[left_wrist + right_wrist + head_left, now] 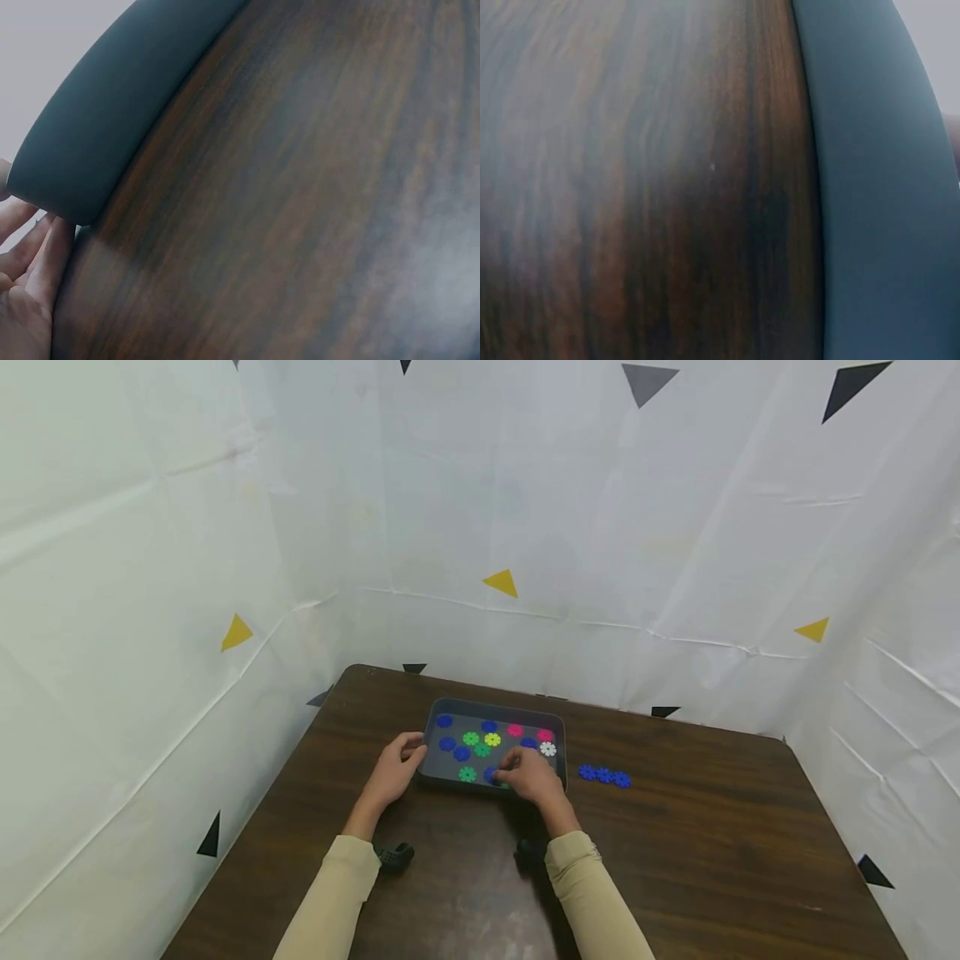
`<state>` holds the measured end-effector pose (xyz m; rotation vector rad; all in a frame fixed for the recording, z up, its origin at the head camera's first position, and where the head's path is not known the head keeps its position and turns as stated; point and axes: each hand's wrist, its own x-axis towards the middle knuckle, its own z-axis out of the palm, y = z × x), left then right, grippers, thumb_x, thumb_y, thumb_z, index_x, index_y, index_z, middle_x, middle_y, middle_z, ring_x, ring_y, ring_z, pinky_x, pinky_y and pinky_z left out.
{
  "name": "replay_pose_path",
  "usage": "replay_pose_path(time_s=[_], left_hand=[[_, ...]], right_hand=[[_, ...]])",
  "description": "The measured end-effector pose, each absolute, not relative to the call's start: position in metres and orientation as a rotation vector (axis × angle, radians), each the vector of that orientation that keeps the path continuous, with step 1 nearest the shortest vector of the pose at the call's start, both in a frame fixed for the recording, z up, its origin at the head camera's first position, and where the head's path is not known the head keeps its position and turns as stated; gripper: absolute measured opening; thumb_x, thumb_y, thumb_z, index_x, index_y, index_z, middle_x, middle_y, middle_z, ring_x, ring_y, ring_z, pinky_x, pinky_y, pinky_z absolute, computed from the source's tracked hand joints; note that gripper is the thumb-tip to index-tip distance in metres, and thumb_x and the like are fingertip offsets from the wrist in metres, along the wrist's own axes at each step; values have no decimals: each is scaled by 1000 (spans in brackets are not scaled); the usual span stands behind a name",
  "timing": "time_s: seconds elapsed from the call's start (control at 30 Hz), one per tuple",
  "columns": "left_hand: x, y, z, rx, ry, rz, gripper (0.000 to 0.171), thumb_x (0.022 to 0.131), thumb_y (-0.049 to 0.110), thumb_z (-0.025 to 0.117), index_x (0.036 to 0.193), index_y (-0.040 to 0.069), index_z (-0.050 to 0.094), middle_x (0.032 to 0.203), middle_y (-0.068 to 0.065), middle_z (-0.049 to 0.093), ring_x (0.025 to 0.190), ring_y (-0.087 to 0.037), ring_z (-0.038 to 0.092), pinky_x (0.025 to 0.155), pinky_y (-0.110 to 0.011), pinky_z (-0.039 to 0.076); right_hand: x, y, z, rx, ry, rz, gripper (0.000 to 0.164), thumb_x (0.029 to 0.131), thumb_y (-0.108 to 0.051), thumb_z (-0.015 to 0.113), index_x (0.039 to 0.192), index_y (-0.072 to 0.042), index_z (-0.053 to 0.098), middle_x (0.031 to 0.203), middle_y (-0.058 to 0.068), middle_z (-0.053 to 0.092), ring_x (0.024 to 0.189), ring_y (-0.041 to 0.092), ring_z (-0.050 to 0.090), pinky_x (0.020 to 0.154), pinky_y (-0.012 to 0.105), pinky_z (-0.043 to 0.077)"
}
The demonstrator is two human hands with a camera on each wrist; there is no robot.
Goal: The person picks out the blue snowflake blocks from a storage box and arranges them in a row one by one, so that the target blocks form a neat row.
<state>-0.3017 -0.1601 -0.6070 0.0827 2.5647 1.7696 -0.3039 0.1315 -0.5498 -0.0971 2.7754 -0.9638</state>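
Observation:
A dark grey tray (495,706) holds several flower-shaped plastic discs in blue, green, yellow, pink and white. My left hand (395,768) grips the tray's left side near its front corner. In the left wrist view the fingers (46,262) of that hand bend against the end of the tray wall (112,120). Over the front part of the tray, my right hand (531,774) pinches a blue disc (491,775) between thumb and fingers. A green disc (505,786) lies partly hidden under this hand. The right wrist view shows mostly the tray's outer wall (885,195).
Right of the tray, three blue discs (604,775) lie in a touching row on the brown wooden table (697,827). White sheeting (570,527) with black, grey and yellow triangles surrounds the table's back and sides. Dark straps with camera mounts (395,857) sit at both wrists.

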Motion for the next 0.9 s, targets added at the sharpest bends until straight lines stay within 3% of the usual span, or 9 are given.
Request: replay_pose_path(time_s=[0.53,0.9], left_hand=[[-303,-160,-606,78,2567,1769,50,113,38,59,155,12,54,157,-15,57,144,-37,57,116,-61,49],[-302,-160,-607,78,2562,1777,50,113,37,59,155,10,54,156,-16,58,144,-37,57,116,-60,49]], right_hand=[[-308,123,-555,-99,2799,-907,33,91,-35,87,112,-14,72,99,3,72,85,21,64,74,42,51],[-313,123,-557,-128,2760,-885,30,94,-36,84,110,-15,70,107,6,73,94,25,65,84,49,55]])
